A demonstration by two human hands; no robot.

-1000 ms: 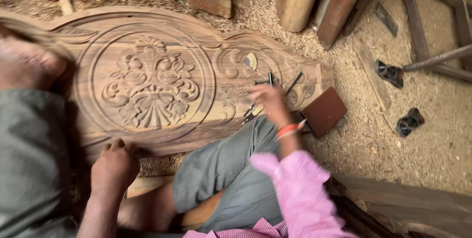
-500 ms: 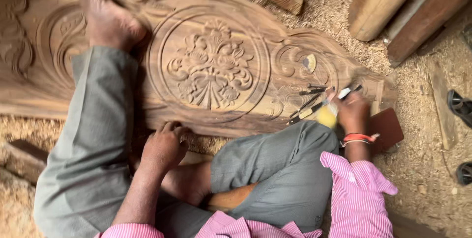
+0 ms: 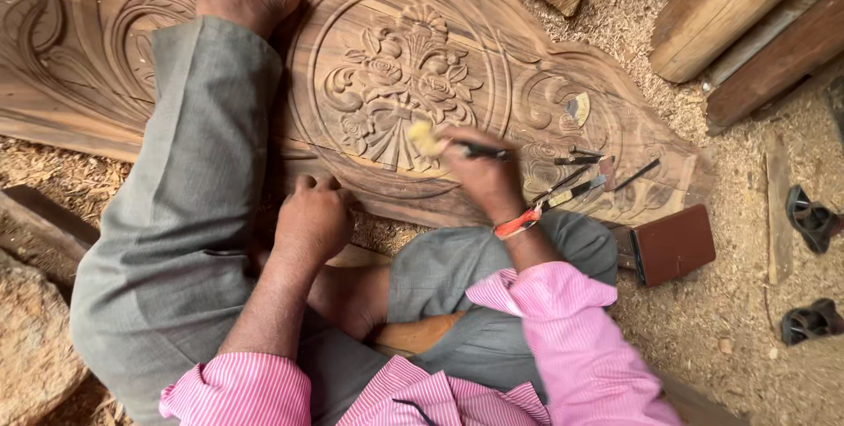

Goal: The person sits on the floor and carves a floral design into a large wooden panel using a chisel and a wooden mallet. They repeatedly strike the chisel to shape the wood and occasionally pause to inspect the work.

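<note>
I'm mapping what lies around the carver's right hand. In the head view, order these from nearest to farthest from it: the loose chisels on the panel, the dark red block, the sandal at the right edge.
From the right hand:
1. Loose chisels, just to its right on the carved panel.
2. Dark red block, further right, off the panel's end, on the sawdust.
3. Sandal, farthest, at the right edge.

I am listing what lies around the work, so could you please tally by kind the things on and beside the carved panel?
Large carved wooden panel: 1
Yellow-tipped brush in the right hand: 1
Loose slim carving tools lying on the panel: about 5, hard to separate
Flat reddish-brown block: 1
Dark sandals: 2
Total: about 10
</note>
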